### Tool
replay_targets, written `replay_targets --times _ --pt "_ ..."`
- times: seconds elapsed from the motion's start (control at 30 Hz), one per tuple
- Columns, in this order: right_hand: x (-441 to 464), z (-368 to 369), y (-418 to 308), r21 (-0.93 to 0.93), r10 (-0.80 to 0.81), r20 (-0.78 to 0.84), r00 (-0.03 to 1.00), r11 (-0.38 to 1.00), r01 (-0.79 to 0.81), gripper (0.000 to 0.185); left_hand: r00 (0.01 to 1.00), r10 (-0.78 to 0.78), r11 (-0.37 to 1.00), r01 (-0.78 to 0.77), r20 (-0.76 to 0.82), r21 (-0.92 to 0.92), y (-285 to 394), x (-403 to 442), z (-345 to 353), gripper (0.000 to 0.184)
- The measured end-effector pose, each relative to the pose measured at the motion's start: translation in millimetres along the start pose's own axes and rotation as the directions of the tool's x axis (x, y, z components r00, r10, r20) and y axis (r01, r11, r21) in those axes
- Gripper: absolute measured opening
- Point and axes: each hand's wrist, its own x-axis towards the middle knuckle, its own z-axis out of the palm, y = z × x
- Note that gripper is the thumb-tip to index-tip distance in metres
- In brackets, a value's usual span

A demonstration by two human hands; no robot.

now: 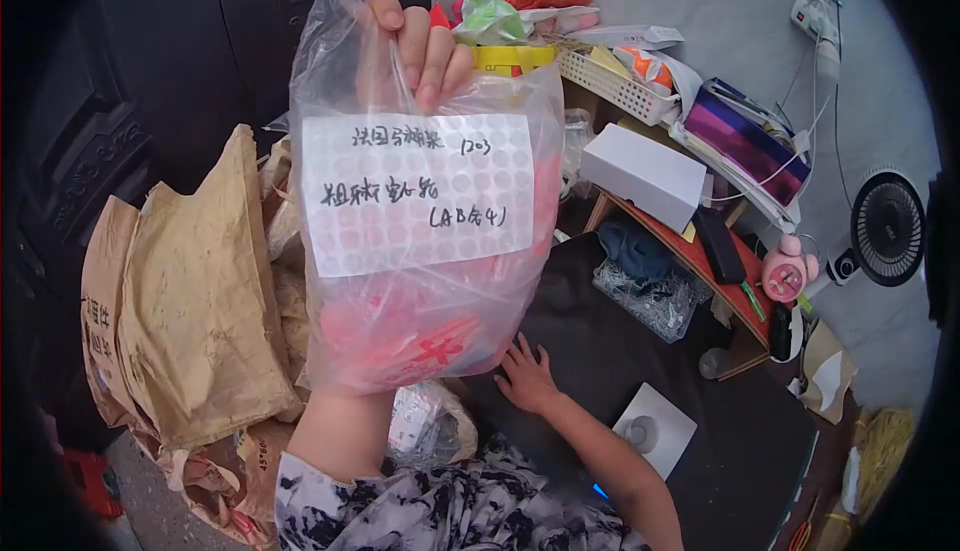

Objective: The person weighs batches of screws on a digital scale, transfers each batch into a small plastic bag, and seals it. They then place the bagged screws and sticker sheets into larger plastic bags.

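My left hand is raised, its fingers curled round the top of a clear plastic bag. Something pink and red shows through the bag. On its front is a white label sheet with handwriting and rows of round shapes. Below and to the right of the bag, my right hand lies on the dark table with its fingers spread and nothing in it. The bag hides my left wrist and part of the table.
Brown paper sacks stand at the left. To the right, a shelf holds a white box, a white basket and a pink alarm clock. A black fan is beyond; a white square item lies on the table.
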Motion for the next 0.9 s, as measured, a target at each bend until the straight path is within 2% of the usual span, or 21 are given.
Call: replay_targets --times 0.17,0.37,0.67,0.9 --pt "-2 5 -1 -0.026 0.008 -0.02 1.0 1.0 -0.009 0.057 1.0 -0.012 0.998 0.012 -0.009 0.056 -5 -8 -9 0.033" --pt "-2 5 0 -0.023 0.006 -0.015 1.0 1.0 -0.006 0.057 0.998 -0.042 0.996 0.039 0.036 0.083 -8 -7 -15 0.033" --pt "1 -2 -1 0.0 0.023 0.047 0.999 1.0 -0.023 0.06 0.996 -0.023 0.994 0.032 -0.082 0.105 -19 -15 -11 0.033" --pt "0 -6 -2 -0.018 0.011 0.104 0.995 1.0 -0.009 0.063 0.994 -0.072 0.986 0.083 -0.082 0.148 -25 -29 -29 0.029"
